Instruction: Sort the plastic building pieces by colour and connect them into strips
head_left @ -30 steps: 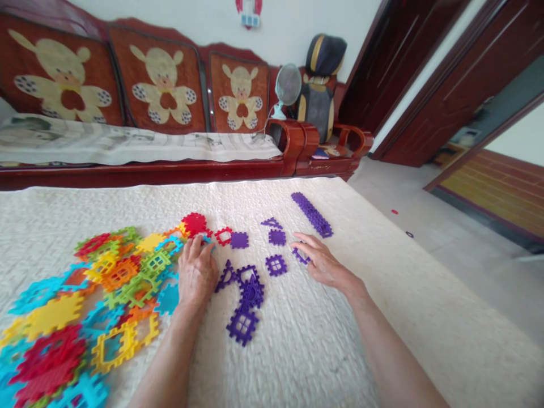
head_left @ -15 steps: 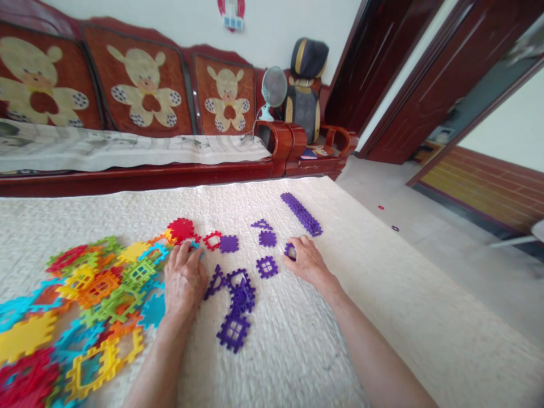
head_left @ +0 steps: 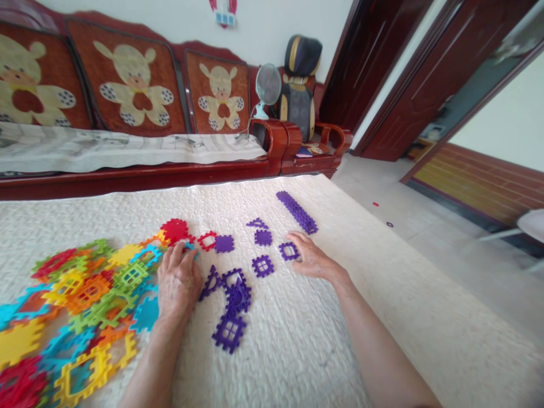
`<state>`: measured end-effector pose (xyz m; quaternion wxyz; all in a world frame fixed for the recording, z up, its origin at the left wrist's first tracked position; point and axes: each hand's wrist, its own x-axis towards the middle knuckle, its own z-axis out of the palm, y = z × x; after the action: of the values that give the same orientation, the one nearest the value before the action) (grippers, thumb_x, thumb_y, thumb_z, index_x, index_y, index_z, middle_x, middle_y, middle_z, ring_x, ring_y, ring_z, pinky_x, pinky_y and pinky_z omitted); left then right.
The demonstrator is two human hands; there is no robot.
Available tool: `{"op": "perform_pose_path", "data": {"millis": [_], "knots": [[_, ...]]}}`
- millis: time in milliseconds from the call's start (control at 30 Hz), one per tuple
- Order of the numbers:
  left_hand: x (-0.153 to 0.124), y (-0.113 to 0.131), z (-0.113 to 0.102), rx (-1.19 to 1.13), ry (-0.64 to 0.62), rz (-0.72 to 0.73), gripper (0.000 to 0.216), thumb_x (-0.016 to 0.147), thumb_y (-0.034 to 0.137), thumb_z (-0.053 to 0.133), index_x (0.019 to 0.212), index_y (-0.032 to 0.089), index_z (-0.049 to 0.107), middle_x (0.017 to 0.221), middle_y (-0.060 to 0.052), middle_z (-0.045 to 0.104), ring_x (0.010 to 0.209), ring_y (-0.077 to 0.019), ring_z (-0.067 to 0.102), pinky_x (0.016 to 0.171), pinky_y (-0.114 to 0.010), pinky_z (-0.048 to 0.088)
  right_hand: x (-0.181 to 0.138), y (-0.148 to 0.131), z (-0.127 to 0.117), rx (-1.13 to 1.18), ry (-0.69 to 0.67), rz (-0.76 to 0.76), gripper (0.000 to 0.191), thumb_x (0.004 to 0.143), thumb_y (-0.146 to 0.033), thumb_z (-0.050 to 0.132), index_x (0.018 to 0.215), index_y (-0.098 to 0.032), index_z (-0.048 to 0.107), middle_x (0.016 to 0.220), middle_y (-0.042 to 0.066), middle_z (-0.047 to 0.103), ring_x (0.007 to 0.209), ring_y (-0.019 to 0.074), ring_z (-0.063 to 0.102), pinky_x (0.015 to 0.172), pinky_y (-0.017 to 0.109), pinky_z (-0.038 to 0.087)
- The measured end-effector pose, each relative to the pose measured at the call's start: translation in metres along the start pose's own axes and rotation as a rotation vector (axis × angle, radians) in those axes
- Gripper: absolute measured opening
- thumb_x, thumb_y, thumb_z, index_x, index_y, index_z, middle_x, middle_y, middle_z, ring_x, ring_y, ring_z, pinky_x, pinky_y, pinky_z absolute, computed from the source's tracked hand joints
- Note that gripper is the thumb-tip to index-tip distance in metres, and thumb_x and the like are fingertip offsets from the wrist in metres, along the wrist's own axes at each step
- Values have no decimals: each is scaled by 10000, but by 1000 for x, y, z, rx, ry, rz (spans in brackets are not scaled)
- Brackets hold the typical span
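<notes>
View from the head camera, looking down at a white quilted cloth point(head_left: 297, 340) spread in front of a wooden sofa point(head_left: 170, 170).

The left hand point(head_left: 178, 280) rests palm down at the edge of a pile of coloured plastic tiles point(head_left: 85, 289). Its fingers are loosely extended and closed on nothing, and their tips lie at a small blue tile point(head_left: 190, 247).

The right hand point(head_left: 313, 258) also lies flat and unclenched. Its fingertips touch the right edge of a hollow purple square point(head_left: 289, 250), which lies released on the cloth between the two hands' far reach, just beside a purple grid tile point(head_left: 262, 265).

Further purple pieces lie apart from the pile:
- a long strip point(head_left: 297, 212) beyond the right hand
- a triangle point(head_left: 256, 223)
- a small solid square point(head_left: 263, 237)
- a larger solid square point(head_left: 224, 243) beside a hollow red square point(head_left: 207, 241)
- a cluster of overlapping purple tiles point(head_left: 229, 300) just right of the left hand

A small fan point(head_left: 267, 85) stands on the sofa's end.
</notes>
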<state>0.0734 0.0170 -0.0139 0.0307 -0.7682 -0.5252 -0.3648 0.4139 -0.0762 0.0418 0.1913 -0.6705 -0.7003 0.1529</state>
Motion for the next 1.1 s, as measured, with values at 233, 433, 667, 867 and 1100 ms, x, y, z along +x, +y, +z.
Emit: {"op": "perform_pose_path", "data": {"millis": [233,433,667,867,1100], "knots": [[0,-1,0,-19,2,7,294,870,158,484,1057,189,710,1323,-132,597,1288,-317,490,1086,-527,416,2,9,4,12,56,-117,447,732,-59,552,1156,-159,651,1202,124,636,1175,239,574,1052,405,447],[0,-3,1,-8,-8,18,300,876,159,476,1058,176,714,1339,-140,593,1299,-321,493,1090,-526,429,8,12,2,106,177,-30,272,926,-218,468,1041,-183,712,966,81,701,942,205,644,907,357,499],[0,-2,2,-19,-7,6,293,879,158,482,1064,169,710,1349,-134,591,1322,-309,482,1123,-529,413,11,27,9,228,194,38,220,846,-249,569,966,-194,745,998,73,710,926,203,660,839,335,517],[-2,-9,5,-35,-5,10,304,873,163,501,1093,195,709,1367,-136,585,1345,-325,468,1142,-567,396,8,22,12,164,167,-59,151,685,-125,677,808,-211,695,1107,66,677,1070,214,631,981,372,472],[-2,-8,5,-58,19,30,281,865,166,514,1082,199,689,1356,-112,583,1325,-333,480,1147,-575,401,9,45,5,80,709,249,379,733,-293,659,1100,-201,633,1105,102,630,1066,257,591,1007,439,466]]}}
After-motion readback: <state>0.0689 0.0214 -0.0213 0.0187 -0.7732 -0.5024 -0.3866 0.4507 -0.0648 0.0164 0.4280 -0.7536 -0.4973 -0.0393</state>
